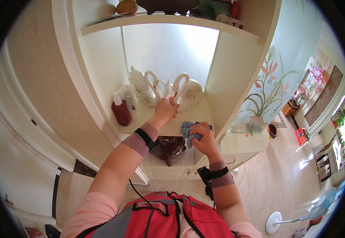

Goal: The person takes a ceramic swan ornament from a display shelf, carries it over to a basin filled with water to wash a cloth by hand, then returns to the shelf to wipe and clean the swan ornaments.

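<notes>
Two white ceramic swan figurines stand on a cabinet shelf. My left hand is closed around the lower neck of the right swan, just under its orange beak. The left swan faces it, close beside my left hand. Bunched in my right hand is a grey-blue cloth, held at the shelf's front right edge. A small dark blue item shows partly behind my right hand; I cannot tell what it is.
At the shelf's left stand a dark red pump bottle and a white tube. Below sits a glossy brown ornament. An upper shelf bears several ornaments. A floral glass panel adjoins on the right; a fan stands on the floor.
</notes>
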Tool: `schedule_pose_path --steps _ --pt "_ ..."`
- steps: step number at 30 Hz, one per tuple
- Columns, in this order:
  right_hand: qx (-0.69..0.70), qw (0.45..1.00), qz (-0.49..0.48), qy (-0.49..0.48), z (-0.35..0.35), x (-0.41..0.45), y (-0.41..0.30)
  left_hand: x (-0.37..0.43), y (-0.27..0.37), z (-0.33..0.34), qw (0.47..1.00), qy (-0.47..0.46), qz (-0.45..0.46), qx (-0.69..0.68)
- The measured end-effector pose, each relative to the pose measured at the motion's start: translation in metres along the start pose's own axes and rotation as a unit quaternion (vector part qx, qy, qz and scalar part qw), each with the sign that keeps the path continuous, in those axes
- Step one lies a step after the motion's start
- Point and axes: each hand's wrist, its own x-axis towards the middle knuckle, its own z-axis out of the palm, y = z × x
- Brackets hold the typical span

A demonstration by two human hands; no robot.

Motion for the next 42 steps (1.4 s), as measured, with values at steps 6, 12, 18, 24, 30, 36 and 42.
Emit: schedule_pose_path --steps 6,12,18,24,30,36,42 --pt "-0.001 1.000 -0.011 -0.001 0.000 0.000 0.003 0.012 -0.005 -0.003 1.000 0.002 0.002 -0.003" --pt "-0.008 1.000 -0.010 -0.008 -0.002 -0.001 0.007 0.018 -0.001 -0.006 0.989 0.023 0.044 0.137" --pt "-0.002 1.000 -0.009 -0.009 0.003 0.002 0.000 0.036 -0.036 -0.005 0.973 0.111 0.122 0.163" --pt "-0.008 1.000 -0.004 -0.008 0.000 0.001 0.002 0.031 -0.030 0.002 0.956 0.141 0.113 0.231" --pt "-0.002 1.000 0.000 -0.006 -0.003 -0.002 0.004 -0.011 -0.010 -0.012 0.969 0.144 0.133 0.151" --pt "-0.002 1.000 0.001 -0.009 0.000 0.001 0.001 -0.017 -0.013 -0.029 0.959 0.059 0.114 0.253" --pt "0.007 1.000 -0.004 0.004 0.000 -0.001 0.007 -0.020 -0.007 -0.018 0.945 0.183 0.104 0.249"
